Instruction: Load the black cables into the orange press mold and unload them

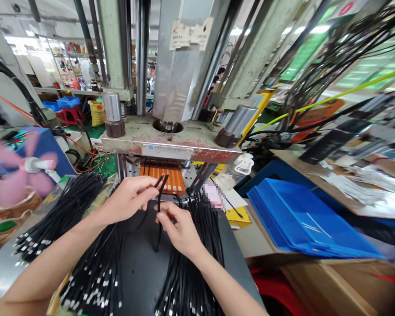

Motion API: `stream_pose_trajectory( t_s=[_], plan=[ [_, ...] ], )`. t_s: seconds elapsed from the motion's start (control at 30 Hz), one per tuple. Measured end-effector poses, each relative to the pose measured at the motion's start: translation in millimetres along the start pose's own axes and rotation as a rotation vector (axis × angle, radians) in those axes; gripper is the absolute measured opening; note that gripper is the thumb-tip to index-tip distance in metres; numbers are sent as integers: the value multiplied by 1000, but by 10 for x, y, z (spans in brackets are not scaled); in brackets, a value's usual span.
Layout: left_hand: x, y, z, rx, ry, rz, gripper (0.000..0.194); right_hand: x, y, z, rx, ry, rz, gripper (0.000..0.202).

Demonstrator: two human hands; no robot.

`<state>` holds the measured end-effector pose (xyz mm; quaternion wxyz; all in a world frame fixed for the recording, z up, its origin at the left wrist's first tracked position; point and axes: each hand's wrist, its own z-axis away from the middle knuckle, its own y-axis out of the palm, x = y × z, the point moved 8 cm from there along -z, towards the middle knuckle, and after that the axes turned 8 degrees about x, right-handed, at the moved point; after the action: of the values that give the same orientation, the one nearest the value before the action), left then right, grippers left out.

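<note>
Left hand (131, 198), right hand (178, 227) — both pinching black cables (158, 239).
Cable bundles (94, 274) lie either side on dark surface (140, 272) (press (204, 151), orange block (175, 177) beyond).

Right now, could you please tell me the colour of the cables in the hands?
Black cables, shown best in the head view.

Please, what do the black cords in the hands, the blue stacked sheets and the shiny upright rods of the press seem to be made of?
Black cords: probably plastic or rubber outside, mostly matte; evenly dark and bending softly.
Blue stacked sheets: likely plastic, smooth with some sheen; the colour is even.
Shiny upright rods: metal, perhaps polished steel, judging by bright mirror-like bands.
</note>
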<state>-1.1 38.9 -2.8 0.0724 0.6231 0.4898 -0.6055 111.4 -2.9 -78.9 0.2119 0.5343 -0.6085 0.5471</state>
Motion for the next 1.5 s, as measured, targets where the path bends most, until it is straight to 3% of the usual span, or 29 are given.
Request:
stream_pose_trajectory(
  t_s=[0.07,0.2,0.4,0.53,0.6,0.7,0.8,0.87,0.93,1.0,1.07,1.13,1.2,1.37,1.5],
  plan=[
    [-42,24,-34,1,6,55,20,39,20,-43,-7,-31,-23,12],
    [63,18,-94,-41,-102,190,11,103,66,-72,6,-84,-47,16],
    [148,22,-201,-16,-161,363,28,91,237,-8,88,-93,-35,23],
    [164,-8,-274,-35,-131,405,42,125,382,51,158,-130,74,14],
    [111,-128,-319,-131,-34,342,42,95,440,33,196,-134,130,10],
    [-125,-358,-372,-292,212,122,36,-88,393,-143,189,-71,183,8],
    [-421,-441,-393,-359,472,-178,35,-368,127,-506,61,32,273,13],
    [-462,-395,-403,-340,561,-287,32,-533,-120,-788,-69,75,325,20],
    [-267,-356,-416,-354,492,-310,30,-688,-322,-1050,-153,114,312,23],
    [113,-280,-416,-346,320,-382,26,-829,-435,-1255,-166,158,267,25],
    [511,-44,-397,-156,228,-583,9,-930,-477,-1372,-149,194,246,30],
    [841,238,-304,86,245,-791,20,-970,-475,-1398,-127,201,244,32],
    [1048,399,-178,216,256,-919,35,-975,-444,-1366,-90,199,241,28],
    [1078,408,-110,317,121,-949,42,-868,-369,-1338,4,112,368,13],
    [1139,252,-409,354,-35,-926,48,-917,-454,-1373,-97,229,573,15]
  ],
)
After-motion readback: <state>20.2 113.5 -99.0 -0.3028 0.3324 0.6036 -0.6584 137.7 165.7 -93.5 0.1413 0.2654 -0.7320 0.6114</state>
